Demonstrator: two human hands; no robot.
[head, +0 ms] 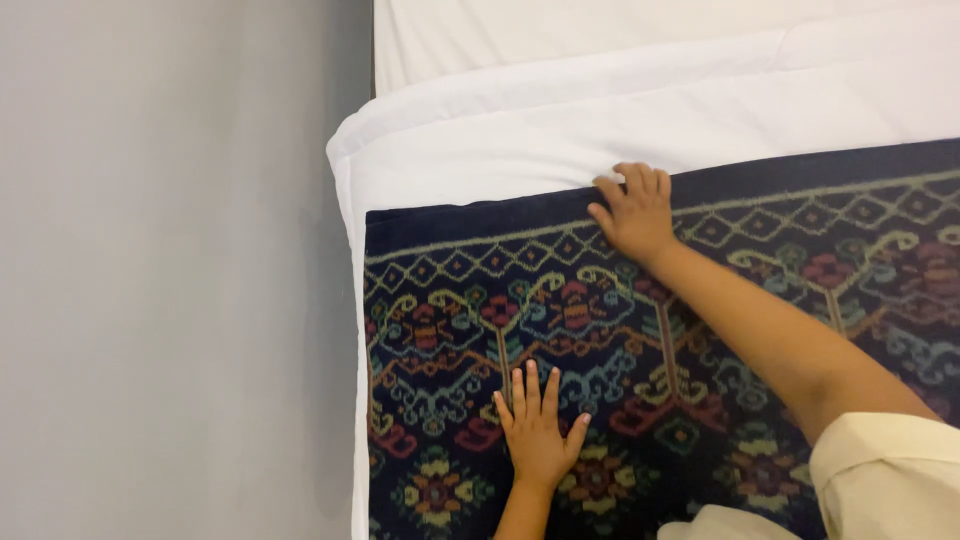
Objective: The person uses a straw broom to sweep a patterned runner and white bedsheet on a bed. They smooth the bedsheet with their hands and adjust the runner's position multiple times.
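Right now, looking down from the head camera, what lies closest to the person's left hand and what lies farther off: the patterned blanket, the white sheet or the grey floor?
1. Patterned blanket: directly under the left hand, touching.
2. Grey floor: off to the left, past the bed's edge.
3. White sheet: beyond the blanket's top edge, by the right hand.

A dark navy woven blanket (pixel 700 330) with a multicoloured pattern of diamonds, scrolls and flower shapes in red, teal, yellow and tan lies spread flat across the near part of the bed. Its plain dark border runs along the far edge, slanting up toward the right. Its left edge lies close to the bed's left side.
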